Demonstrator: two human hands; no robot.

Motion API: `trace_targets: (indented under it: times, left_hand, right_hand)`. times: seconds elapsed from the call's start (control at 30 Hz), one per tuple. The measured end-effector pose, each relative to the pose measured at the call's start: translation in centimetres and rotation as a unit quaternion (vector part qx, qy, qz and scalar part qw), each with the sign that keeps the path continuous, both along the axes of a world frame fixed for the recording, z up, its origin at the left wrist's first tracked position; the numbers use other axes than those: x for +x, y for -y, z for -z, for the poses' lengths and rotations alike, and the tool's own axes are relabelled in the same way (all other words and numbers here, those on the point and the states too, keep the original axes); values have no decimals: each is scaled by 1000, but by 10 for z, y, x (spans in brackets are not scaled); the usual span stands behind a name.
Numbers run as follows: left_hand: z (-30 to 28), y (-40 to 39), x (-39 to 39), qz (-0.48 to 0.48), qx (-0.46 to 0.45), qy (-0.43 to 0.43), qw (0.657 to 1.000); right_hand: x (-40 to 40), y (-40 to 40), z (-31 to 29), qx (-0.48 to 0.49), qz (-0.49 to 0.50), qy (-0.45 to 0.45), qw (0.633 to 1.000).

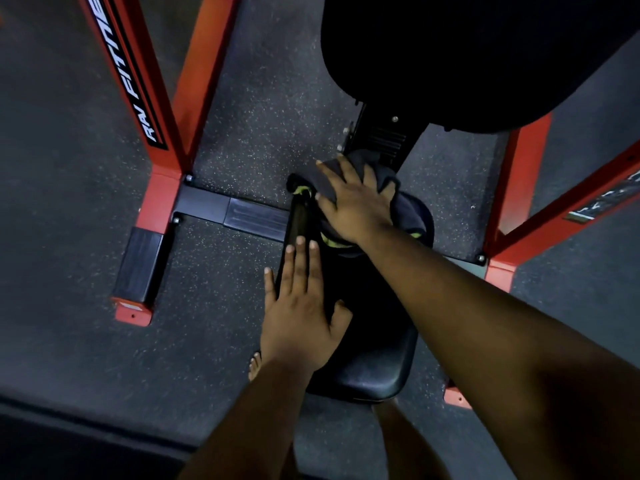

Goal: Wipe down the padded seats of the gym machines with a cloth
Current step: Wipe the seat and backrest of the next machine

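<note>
To your far left the red frame (180, 98) of the machine stands on the speckled rubber floor (69, 237), and a dark crossbar (242, 214) runs from its foot toward the seat. Just right of that, your left hand (299, 306) lies flat on the near left edge of the padded seat (374, 368), fingers straight and close together, thumb spread toward the middle, holding nothing. Keep it there as a brace; it seems to steady the pad while the other hand works.

Further right and farther away, your right hand (353, 199) presses palm-down on the dark cloth (408, 209), fingers spread and draped over it, not pinching it. The cloth is bunched at the far end of the seat, a bit of yellow-green trim showing at its edges. To wipe well, flatten the bunch so more fabric meets the vinyl, then draw it in overlapping strokes toward the near end, which likely needs covering. Your right forearm (485, 306) reaches diagonally across the seat, elbow low. The black back pad (467, 57) looms at the far right.
</note>
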State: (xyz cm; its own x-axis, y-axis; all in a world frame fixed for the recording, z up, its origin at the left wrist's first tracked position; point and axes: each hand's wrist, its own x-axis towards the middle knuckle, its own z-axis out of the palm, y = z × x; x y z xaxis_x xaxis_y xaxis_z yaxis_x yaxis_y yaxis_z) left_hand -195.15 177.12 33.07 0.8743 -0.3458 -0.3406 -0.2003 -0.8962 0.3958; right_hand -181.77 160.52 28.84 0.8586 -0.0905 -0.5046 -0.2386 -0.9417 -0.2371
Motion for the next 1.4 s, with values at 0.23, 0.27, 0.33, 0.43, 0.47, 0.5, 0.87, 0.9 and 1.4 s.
trace_targets:
  times: [0.23,0.27,0.33,0.43,0.47,0.5,0.87,0.9,1.4]
  left_hand:
    - [-14,-12,-7,-126,-158,20,979]
    - [-13,-14,-10,-136,-157,21,978]
    - [-10,-18,-18,-137,-143,21,980]
    - [-8,-23,-22,-152,-177,29,972]
    - [-8,-24,-21,-170,-212,26,962]
    - [-10,-26,-20,-192,-250,17,949]
    - [-49,-60,-44,-182,-221,-102,953]
    - [-52,-59,-49,-154,-183,-121,963]
    - [-259,-20,-19,-203,-319,-407,832]
  right_hand:
    - [-123,-19,-49,40,-64,23,997]
    - [-105,-16,-40,33,-49,42,997]
    - [-53,-18,-20,16,-5,47,999]
    - [-11,-30,-6,-1,34,7,999]
    - [-18,-34,-9,-2,24,10,1000]
    - [-33,-39,-17,4,5,13,1000]
    - [-233,-51,-91,56,-209,33,976]
    - [-246,-37,-91,45,-217,26,975]
    - [-242,-24,-305,-3,59,96,994]
